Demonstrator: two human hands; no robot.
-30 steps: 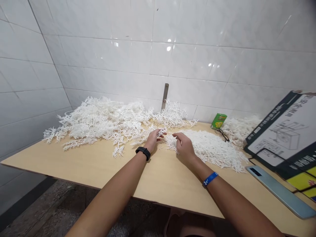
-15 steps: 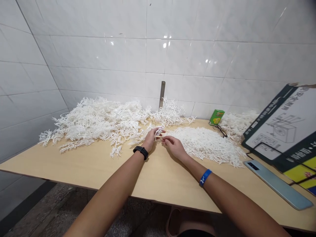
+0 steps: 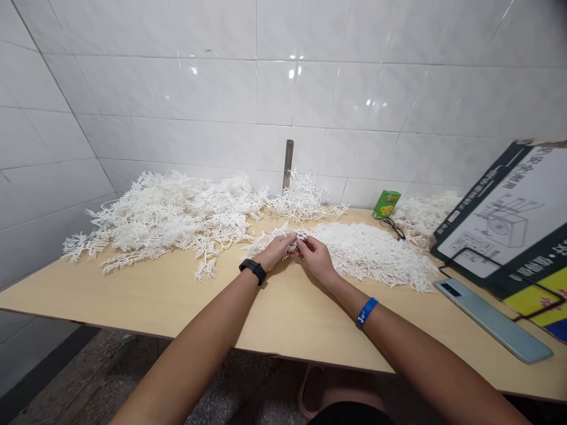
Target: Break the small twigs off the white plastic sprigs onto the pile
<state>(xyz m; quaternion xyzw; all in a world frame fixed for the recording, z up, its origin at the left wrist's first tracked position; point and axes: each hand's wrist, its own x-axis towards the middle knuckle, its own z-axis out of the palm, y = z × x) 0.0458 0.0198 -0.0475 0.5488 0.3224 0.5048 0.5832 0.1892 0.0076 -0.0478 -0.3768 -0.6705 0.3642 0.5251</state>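
Note:
My left hand is closed on a white branching plastic sprig, with thin tips sticking out past the fingers. Right against it, my right hand pinches at the same sprig, thumb and fingertips together. The fingertips partly hide the piece. To the left lies a big tangled heap of white plastic sprigs. Beside my right hand spreads a flatter pile of short white pieces. A smaller clump of sprigs sits behind my hands near the wall.
On the right stand a green box, black-framed glasses and another white pile. A pale blue phone lies before a leaning printed carton. A metal bracket rises at the tiled wall; the wooden tabletop ends near me.
My right hand has come up to meet the left, and its fingertips now close on the sprig. The left fingers have curled in more. The view has tilted slightly.

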